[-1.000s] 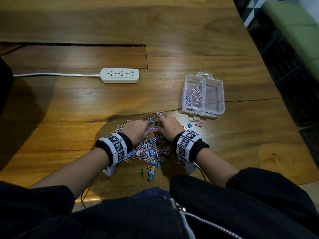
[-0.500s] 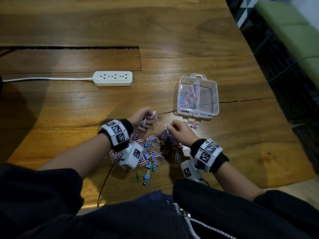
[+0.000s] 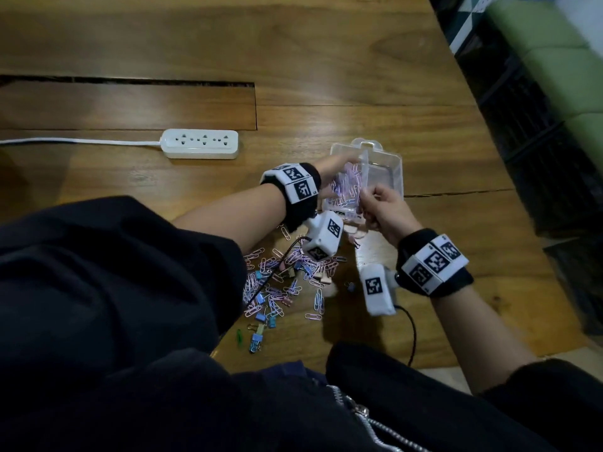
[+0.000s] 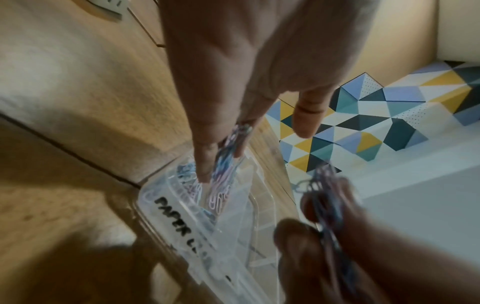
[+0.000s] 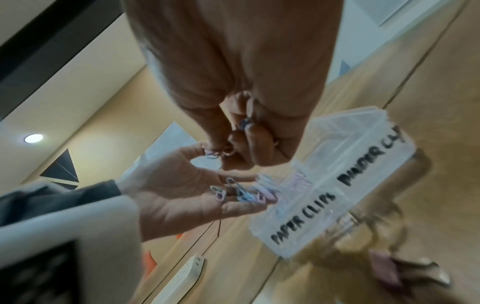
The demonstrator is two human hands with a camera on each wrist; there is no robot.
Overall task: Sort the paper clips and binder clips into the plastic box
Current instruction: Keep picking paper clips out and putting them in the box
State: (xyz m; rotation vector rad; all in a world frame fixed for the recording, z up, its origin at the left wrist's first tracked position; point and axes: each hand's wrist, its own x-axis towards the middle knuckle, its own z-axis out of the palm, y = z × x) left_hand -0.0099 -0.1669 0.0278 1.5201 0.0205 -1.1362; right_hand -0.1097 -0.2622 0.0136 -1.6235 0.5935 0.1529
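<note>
Both hands crowd the near, left side of the plastic box (image 3: 388, 172). Its right compartment lies uncovered. Loose clips (image 3: 280, 288) litter the table before the box.

Head camera looks steeply down at the brown wooden table (image 3: 326, 44); both wrist cameras view the clear plastic two-compartment box (image 4: 233, 222) close-up.

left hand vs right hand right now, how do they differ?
Fingers: the left hand is open, fingers extended; the right hand is curled into a fist.
Load: paper clips lie loose on the left hand's fingers, tipping into the plastic box; the right hand pinches its own bunch.
Place: the left hand reaches over the box's paper-clip side; the right hand is at its near edge.
Shared: both carry paper clips.
</note>
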